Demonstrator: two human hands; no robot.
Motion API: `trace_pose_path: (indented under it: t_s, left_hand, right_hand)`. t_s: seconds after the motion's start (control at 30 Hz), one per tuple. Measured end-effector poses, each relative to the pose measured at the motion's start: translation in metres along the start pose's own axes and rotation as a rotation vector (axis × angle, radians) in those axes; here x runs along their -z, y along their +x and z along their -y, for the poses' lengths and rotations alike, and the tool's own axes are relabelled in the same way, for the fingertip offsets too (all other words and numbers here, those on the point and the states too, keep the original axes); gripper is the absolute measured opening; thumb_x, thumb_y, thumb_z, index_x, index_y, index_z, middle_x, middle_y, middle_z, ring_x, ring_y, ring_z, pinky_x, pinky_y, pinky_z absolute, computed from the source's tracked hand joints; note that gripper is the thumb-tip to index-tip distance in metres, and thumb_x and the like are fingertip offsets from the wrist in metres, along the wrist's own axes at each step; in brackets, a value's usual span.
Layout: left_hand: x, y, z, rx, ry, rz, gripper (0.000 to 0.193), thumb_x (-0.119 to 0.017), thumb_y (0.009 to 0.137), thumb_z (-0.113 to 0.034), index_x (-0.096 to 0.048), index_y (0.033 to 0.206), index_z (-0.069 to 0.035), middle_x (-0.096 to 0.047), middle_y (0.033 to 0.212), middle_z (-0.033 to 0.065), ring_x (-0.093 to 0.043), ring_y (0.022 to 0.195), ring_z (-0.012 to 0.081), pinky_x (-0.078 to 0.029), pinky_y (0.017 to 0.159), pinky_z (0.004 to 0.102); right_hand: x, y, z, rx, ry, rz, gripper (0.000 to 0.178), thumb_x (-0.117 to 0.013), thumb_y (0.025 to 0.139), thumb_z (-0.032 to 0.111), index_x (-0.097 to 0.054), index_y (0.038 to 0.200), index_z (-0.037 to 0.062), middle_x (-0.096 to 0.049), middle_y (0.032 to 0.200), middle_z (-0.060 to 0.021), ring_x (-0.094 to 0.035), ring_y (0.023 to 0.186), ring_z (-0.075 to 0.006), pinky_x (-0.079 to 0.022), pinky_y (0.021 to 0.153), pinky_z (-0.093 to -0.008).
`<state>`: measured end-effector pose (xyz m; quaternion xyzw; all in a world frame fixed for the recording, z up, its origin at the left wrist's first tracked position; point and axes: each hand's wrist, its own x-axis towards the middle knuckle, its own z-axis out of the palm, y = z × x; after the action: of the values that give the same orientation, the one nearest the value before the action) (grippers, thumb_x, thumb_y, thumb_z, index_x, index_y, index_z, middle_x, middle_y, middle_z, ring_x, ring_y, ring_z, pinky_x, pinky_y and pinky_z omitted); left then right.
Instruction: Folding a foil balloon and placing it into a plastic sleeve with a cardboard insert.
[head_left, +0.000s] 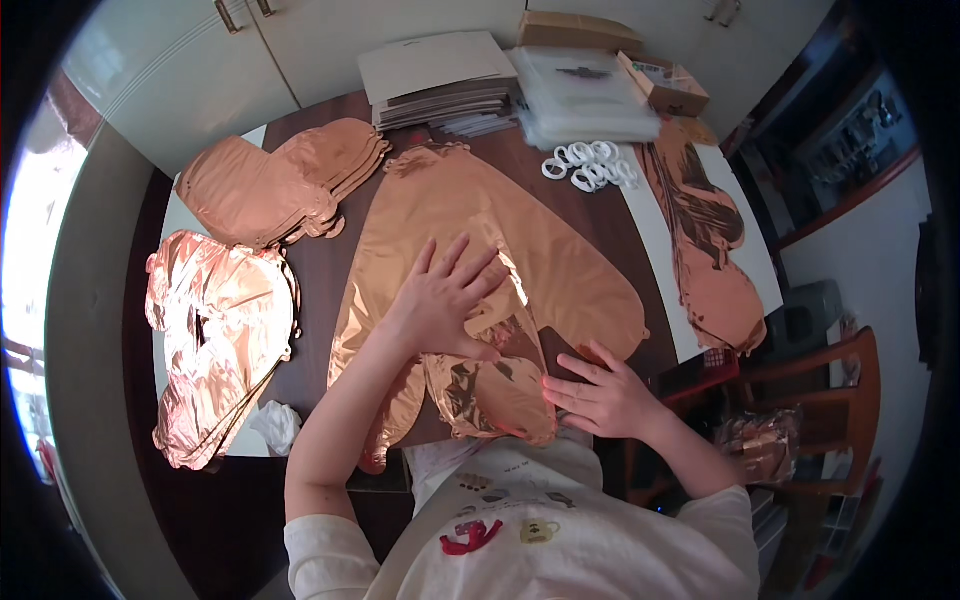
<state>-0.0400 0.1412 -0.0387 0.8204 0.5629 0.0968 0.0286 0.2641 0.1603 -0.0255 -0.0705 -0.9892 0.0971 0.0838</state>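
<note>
A large flat rose-gold foil balloon (425, 215) lies in front of me on the dark wooden table, its near part folded up into a shiny, creased flap (500, 395). My left hand (445, 305) rests on the foil with fingers spread, the thumb beside the flap. At the flap's right edge is my right hand (605, 395), open, fingers apart and fingertips touching or nearly touching the foil. Neither hand grips anything. The balloon's near edge reaches the table's front edge by my shirt.
More flat foil balloons lie in stacks at left (260, 190), near left (215, 340) and right (725, 295). At the back are cardboard sheets (435, 75), clear plastic bags (590, 110), a small box (685, 98) and white rings (590, 170). Crumpled tissue (277, 428) lies near left; a wooden chair (865, 400) stands right.
</note>
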Motion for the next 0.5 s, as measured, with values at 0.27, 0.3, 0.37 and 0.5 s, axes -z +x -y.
trace_pose_path:
  t_s: [0.27, 0.3, 0.37, 0.5]
  left_hand:
    - [-0.001, 0.002, 0.000, 0.000, 0.020, 0.009, 0.108, -0.062, 0.056, -0.077, -0.036, 0.141, -0.016, -0.032, 0.147, 0.0077, -0.023, 0.137, 0.0370, -0.016, 0.110, 0.0573]
    - [-0.001, 0.002, 0.000, -0.003, 0.021, 0.010, 0.108, -0.062, 0.056, -0.077, -0.036, 0.141, -0.016, -0.032, 0.147, 0.0077, -0.023, 0.137, 0.0370, -0.016, 0.110, 0.0573]
    - [0.000, 0.002, 0.000, -0.002, 0.026, 0.008, 0.108, -0.062, 0.056, -0.077, -0.037, 0.141, -0.016, -0.032, 0.147, 0.0079, -0.023, 0.137, 0.0369, -0.016, 0.110, 0.0569]
    - [0.002, 0.002, 0.000, 0.003, 0.023, 0.020, 0.108, -0.062, 0.056, -0.076, -0.036, 0.141, -0.015, -0.032, 0.148, 0.0079, -0.023, 0.138, 0.0370, -0.016, 0.110, 0.0567]
  right_hand:
    - [-0.039, -0.005, 0.018, -0.010, -0.044, -0.504, 0.014, -0.071, 0.075, 0.016, -0.072, 0.088, 0.0171, -0.068, 0.100, 0.0053, -0.062, 0.099, -0.0117, -0.043, 0.090, -0.0331]
    - [-0.039, -0.006, 0.019, -0.001, -0.054, -0.509, 0.013, -0.071, 0.074, 0.016, -0.072, 0.087, 0.0176, -0.069, 0.098, 0.0058, -0.062, 0.099, -0.0111, -0.043, 0.089, -0.0322]
    - [-0.041, -0.008, 0.017, 0.015, -0.057, -0.518, 0.013, -0.072, 0.074, 0.017, -0.072, 0.088, 0.0177, -0.068, 0.099, 0.0059, -0.062, 0.098, -0.0111, -0.043, 0.089, -0.0323]
    - [-0.031, -0.009, 0.014, 0.070, 0.004, -0.458, 0.017, -0.072, 0.074, 0.019, -0.071, 0.092, 0.0167, -0.067, 0.102, 0.0056, -0.062, 0.099, -0.0128, -0.042, 0.090, -0.0333]
